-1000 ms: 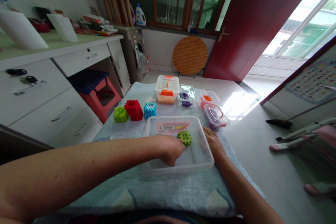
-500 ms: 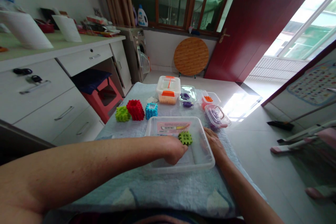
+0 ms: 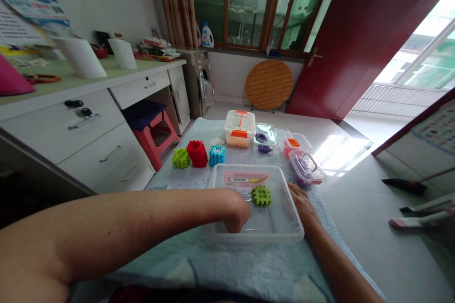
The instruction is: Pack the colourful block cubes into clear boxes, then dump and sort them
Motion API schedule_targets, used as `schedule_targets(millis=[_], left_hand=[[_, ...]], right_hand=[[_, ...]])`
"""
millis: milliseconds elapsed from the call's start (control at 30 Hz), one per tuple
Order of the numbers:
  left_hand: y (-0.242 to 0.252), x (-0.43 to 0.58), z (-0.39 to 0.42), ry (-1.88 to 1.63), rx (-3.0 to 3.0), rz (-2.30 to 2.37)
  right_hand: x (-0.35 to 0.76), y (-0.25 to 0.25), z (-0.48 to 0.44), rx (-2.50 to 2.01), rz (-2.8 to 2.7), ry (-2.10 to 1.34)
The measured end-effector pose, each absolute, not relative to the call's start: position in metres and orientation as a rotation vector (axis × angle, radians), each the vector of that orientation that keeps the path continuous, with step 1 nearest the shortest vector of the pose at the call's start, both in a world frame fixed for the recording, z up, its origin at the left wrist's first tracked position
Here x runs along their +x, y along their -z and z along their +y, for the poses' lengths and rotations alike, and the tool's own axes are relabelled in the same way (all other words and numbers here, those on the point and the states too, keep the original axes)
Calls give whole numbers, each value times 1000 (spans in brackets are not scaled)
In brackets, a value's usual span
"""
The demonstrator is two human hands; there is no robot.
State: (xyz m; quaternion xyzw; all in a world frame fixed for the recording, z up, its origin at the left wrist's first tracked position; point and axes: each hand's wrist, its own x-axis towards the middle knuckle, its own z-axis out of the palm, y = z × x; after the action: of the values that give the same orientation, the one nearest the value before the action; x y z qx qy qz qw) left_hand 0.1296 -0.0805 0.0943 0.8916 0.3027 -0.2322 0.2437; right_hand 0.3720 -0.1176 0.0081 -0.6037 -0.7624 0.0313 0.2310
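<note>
A wide clear plastic box (image 3: 286, 208) stands on the cloth-covered table in front of me. On its floor lies a green waffle-like building block (image 3: 261, 196). My left hand (image 3: 237, 210) reaches down inside the box, left of the green block and apart from it. The back of that hand faces me and its bent fingers are hidden. Along the outside of the box's right wall rests my right hand (image 3: 300, 201), its fingers stretched out. Behind the box sit a lime block cube (image 3: 181, 157), a red one (image 3: 197, 154) and a blue one (image 3: 217, 155).
A lidded box with orange latches (image 3: 240, 130), a clear box with purple pieces (image 3: 265, 137), a tub with orange pieces (image 3: 296, 144) and a handled box (image 3: 306, 168) stand farther back. Left are a drawer desk (image 3: 95, 118) and a pink stool (image 3: 156, 128).
My left hand has drawn back leftward from the green block, which now lies untouched in the box. The view has shifted slightly left and up. My right hand keeps its place by the box.
</note>
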Motion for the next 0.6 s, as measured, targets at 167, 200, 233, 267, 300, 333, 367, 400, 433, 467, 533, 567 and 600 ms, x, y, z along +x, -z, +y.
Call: schedule_targets(millis=[167, 200, 233, 267, 300, 333, 367, 400, 433, 467, 533, 567, 600], left_hand=[[-102, 127, -81, 929, 2302, 807], [-105, 125, -80, 940, 2307, 805], [-108, 124, -79, 964, 2312, 786], [-111, 123, -79, 994, 2320, 757], [-113, 121, -78, 1027, 2330, 725], [-115, 121, -78, 1058, 2341, 692], [-118, 121, -79, 1070, 2358, 675], [-120, 121, -80, 1067, 2377, 670], [-124, 121, -81, 1071, 2393, 666], [-129, 122, -82, 1084, 2409, 662], [-145, 121, -82, 1087, 2451, 649], [-157, 119, -79, 1069, 2480, 646], [-170, 115, -74, 979, 2509, 648]], right_hand=[[371, -7, -116, -1683, -2134, -102], [372, -7, -116, -1691, -2135, -103], [372, -7, -116, -1698, -2136, -103], [372, -7, -116, -1703, -2135, -104], [372, -7, -116, -1706, -2135, -105], [372, -7, -116, -1708, -2137, -107], [372, -6, -116, -1710, -2139, -109], [372, -6, -116, -1713, -2141, -113], [372, -6, -116, -1718, -2143, -117], [372, -6, -116, -1722, -2146, -122], [373, -6, -116, -1727, -2144, -131], [373, -6, -116, -1727, -2140, -135], [373, -5, -116, -1728, -2136, -138]])
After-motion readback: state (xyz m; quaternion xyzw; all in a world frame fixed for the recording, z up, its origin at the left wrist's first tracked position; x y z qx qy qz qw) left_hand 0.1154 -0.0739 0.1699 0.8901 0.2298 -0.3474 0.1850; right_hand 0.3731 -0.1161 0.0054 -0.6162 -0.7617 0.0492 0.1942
